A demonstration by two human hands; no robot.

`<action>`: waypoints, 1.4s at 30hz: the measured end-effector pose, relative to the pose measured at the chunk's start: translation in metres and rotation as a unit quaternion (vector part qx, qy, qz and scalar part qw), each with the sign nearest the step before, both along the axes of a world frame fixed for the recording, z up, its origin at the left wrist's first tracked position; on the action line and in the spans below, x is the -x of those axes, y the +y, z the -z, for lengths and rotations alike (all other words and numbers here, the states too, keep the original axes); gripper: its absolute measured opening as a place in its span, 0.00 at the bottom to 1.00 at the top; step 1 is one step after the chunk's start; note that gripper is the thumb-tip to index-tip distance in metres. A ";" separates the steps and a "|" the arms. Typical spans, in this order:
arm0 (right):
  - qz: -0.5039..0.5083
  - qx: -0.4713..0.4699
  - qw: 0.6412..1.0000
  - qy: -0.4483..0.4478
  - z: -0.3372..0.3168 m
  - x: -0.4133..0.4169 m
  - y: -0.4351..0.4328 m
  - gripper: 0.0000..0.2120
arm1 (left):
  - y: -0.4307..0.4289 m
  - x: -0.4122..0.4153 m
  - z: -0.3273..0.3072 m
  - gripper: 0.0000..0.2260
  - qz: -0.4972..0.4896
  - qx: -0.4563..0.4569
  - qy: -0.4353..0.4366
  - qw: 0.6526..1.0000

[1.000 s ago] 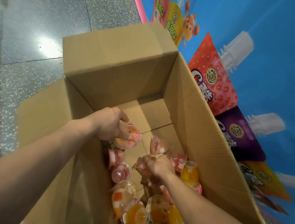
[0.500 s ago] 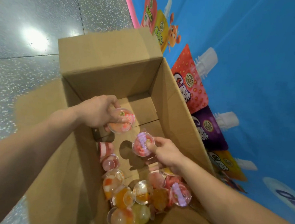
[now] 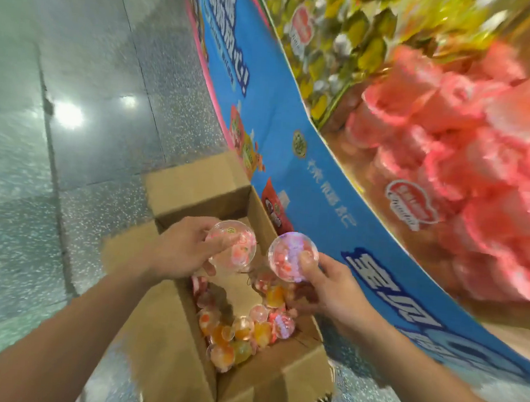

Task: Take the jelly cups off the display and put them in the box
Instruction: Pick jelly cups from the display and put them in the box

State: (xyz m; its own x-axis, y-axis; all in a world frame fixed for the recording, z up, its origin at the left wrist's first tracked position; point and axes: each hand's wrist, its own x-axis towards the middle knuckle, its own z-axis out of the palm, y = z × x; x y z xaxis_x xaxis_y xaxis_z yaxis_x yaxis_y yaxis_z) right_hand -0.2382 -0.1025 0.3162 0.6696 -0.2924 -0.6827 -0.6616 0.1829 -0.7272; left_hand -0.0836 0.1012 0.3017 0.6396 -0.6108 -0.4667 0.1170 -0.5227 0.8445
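Observation:
An open cardboard box (image 3: 179,346) stands on the floor below me, with several jelly cups (image 3: 241,329) heaped in its near half. Above the box, my left hand (image 3: 180,251) holds a clear jelly cup with pink fruit (image 3: 233,246), lid facing up. My right hand (image 3: 336,289) pinches a second clear jelly cup with pink and purple print (image 3: 289,255) beside it. The two cups are close together but apart. The display (image 3: 323,173), with blue printed sides, rises on the right, piled with pink cups (image 3: 469,172) and yellow-green packs (image 3: 349,39).
Grey speckled floor tiles (image 3: 70,154) spread to the left of the box. The box flaps (image 3: 195,182) stand open at the far end and near end. The display's blue wall runs right beside the box.
Both hands have risen out of the box, each still holding its cup. The view has swung up and right, bringing the display's piled cups into sight.

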 end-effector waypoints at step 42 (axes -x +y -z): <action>0.297 -0.003 0.953 -0.052 -0.364 0.301 -0.252 0.16 | -0.337 0.217 -0.365 0.19 0.082 -0.014 -0.034 0.996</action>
